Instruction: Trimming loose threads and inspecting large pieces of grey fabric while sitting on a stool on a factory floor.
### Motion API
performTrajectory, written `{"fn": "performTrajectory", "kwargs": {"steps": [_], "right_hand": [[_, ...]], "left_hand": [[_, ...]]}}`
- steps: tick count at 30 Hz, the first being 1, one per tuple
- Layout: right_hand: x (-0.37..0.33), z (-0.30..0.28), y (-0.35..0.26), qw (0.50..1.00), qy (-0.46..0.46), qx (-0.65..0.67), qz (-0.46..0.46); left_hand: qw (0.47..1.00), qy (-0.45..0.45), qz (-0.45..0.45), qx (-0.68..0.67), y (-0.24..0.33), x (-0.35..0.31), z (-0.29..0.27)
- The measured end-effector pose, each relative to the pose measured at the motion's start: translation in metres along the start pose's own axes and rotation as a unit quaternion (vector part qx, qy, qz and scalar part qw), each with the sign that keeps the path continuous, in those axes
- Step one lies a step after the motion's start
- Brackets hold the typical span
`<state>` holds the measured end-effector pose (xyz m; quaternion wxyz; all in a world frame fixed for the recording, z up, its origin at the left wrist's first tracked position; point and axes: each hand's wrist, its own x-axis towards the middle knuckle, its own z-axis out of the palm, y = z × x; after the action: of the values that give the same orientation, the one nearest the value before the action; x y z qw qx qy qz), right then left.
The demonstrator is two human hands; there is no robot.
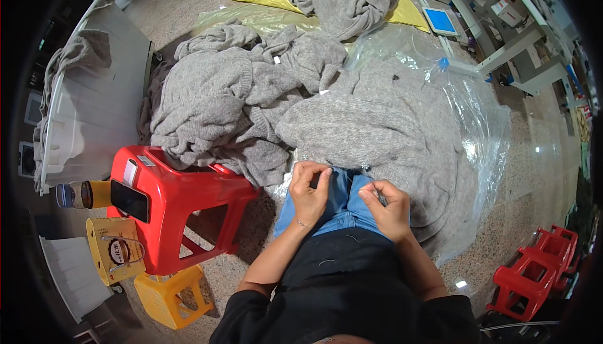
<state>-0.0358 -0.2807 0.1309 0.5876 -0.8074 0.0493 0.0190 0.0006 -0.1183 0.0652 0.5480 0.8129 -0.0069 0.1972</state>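
Over my lap, above my blue jeans (338, 193), my left hand (309, 192) is closed, thumb and forefinger pinched together. To its right and a little nearer to me, my right hand (388, 209) makes a similar pinch. Whatever lies between the fingertips is too small to make out. Just beyond the hands spreads a grey knitted garment (377, 118), its near edge reaching my knees. A heap of similar grey knitwear (213, 93) lies to the left of it, with a small white label showing on one piece.
A red stool (169, 187) at my left bears a phone (130, 201). Beside it are a yellow paper bag (115, 250), a yellow stool (173, 297) and a white bin (94, 105). Clear plastic sheeting (483, 149) lies under the knitwear. Red stools (534, 272) stand at right.
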Motion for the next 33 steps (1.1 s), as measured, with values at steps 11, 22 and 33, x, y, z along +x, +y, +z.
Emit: {"fn": "performTrajectory", "kwargs": {"steps": [11, 22, 33], "right_hand": [[-0.009, 0.015, 0.015, 0.972, -0.131, -0.072, -0.180], [0.027, 0.027, 0.018, 0.979, -0.150, 0.063, 0.123], [0.038, 0.046, 0.030, 0.973, -0.168, 0.092, 0.129]], "left_hand": [[0.773, -0.134, -0.489, -0.382, 0.011, 0.003, -0.012], [0.962, -0.011, -0.156, -0.222, 0.008, -0.019, -0.010], [0.925, -0.048, -0.187, -0.326, -0.009, -0.017, -0.021]]}}
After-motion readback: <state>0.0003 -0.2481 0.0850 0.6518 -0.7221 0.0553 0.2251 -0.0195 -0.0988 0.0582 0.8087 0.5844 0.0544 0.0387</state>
